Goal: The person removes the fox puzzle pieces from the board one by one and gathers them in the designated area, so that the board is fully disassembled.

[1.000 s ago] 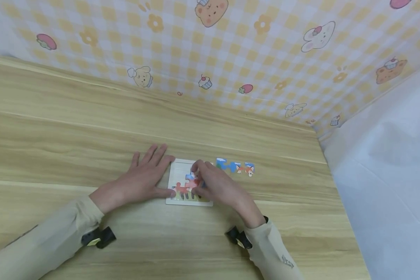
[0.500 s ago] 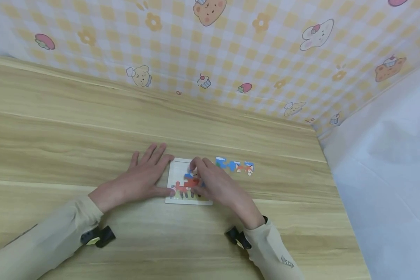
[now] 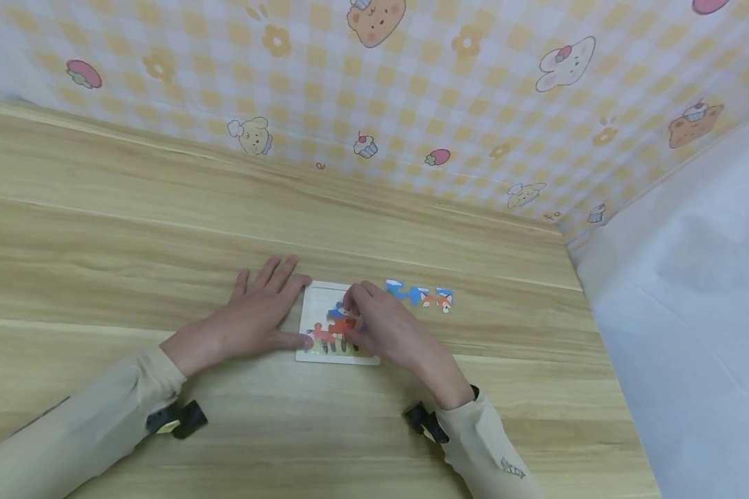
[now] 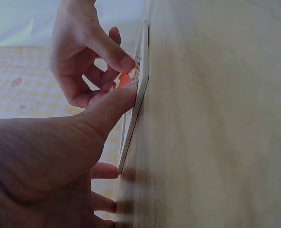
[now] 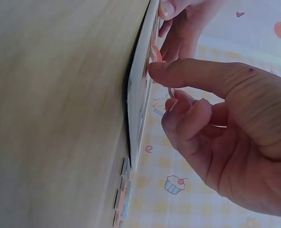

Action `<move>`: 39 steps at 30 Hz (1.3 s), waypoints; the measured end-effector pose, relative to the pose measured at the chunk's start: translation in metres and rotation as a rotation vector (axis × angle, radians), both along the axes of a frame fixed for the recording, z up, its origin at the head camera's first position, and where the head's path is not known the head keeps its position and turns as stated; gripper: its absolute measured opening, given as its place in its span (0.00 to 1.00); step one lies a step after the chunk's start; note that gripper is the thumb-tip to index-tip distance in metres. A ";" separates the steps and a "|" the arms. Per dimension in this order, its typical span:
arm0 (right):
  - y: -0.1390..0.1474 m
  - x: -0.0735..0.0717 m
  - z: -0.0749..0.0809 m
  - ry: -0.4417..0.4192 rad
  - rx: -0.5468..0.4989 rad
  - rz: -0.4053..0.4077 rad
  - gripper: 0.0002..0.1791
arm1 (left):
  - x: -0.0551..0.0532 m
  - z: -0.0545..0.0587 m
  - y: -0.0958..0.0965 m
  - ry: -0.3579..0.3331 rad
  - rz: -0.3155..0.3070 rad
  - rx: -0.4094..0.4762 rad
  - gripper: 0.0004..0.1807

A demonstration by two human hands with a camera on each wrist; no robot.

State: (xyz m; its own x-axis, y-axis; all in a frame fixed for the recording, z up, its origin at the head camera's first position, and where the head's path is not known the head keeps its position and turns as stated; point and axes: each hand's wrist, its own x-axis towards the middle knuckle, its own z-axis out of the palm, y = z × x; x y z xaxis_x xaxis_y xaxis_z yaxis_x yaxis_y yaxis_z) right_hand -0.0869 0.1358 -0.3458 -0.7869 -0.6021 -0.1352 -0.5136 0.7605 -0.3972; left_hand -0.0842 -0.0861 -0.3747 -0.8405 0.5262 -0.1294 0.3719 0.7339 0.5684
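A pale puzzle board (image 3: 310,305) lies on the wooden table, with pieces showing orange legs and green grass (image 3: 327,345) along its near side. My left hand (image 3: 252,315) spreads flat at the board's left side, its thumb resting on the near left corner and the index fingertip at the far left corner. Over the board, my right hand (image 3: 390,326) pinches a red-and-blue puzzle piece (image 3: 342,324) between thumb and fingers. In the left wrist view, an orange part of the piece (image 4: 124,79) shows near the right thumb. The right hand hides the board's right part.
Right of the board lie loose puzzle pieces: a blue piece (image 3: 394,287), a piece with a fox ear (image 3: 421,296) and a fox-face piece (image 3: 444,300). A checked cloth (image 3: 412,83) with cartoon prints hangs behind the table, and a white sheet (image 3: 693,291) is at the right.
The held piece has tilted slightly, its surface turning from glare-pale pink to plain red. The right fingers have shifted a little; the left hand and board stay in place.
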 end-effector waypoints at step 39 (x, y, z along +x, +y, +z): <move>0.068 -0.017 0.029 -0.038 0.001 -0.239 0.19 | 0.001 0.001 0.002 -0.002 0.012 -0.011 0.49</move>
